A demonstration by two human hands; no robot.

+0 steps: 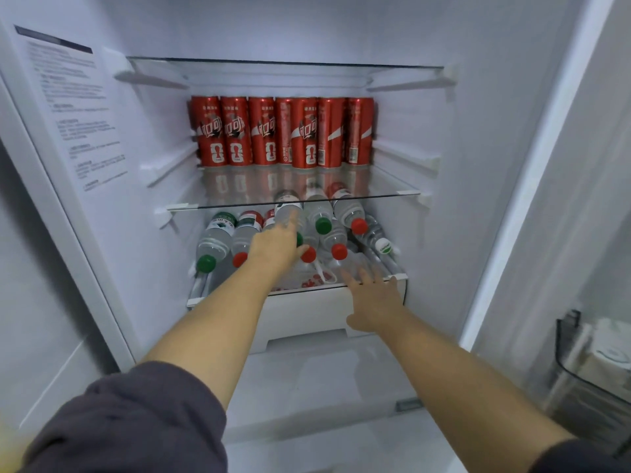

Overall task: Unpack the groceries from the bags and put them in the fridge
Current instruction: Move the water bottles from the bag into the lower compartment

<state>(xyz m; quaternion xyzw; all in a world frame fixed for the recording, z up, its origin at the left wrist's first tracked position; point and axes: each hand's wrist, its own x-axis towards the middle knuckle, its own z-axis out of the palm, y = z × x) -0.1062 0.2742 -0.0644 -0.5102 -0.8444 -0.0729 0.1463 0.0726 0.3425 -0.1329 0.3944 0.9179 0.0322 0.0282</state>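
A person reaches with both bare arms into an open fridge (512, 165), dark sleeves pushed up toward the elbows. The left hand (275, 245) stretches into the pile of water bottles (218, 238) lying on their sides on the lower shelf, fingers extended over a clear bottle with a green cap (299, 239); whether the fingers close around it cannot be told, since the hand hides the contact. The right hand (374, 302) hovers in front of the white drawer (307, 312) below that shelf, fingers spread and holding nothing, its tips near the shelf's front edge. The bottles, with red and green caps pointing outward, are stacked in two loose layers, with one white-capped bottle (379, 242) angled along the right side. Above them, on the glass shelf (307, 196), a row of red soda cans (281, 131) stands upright against the back wall. A printed label (78, 110) covers the left inner wall, and a door bin (594, 363) shows at lower right.
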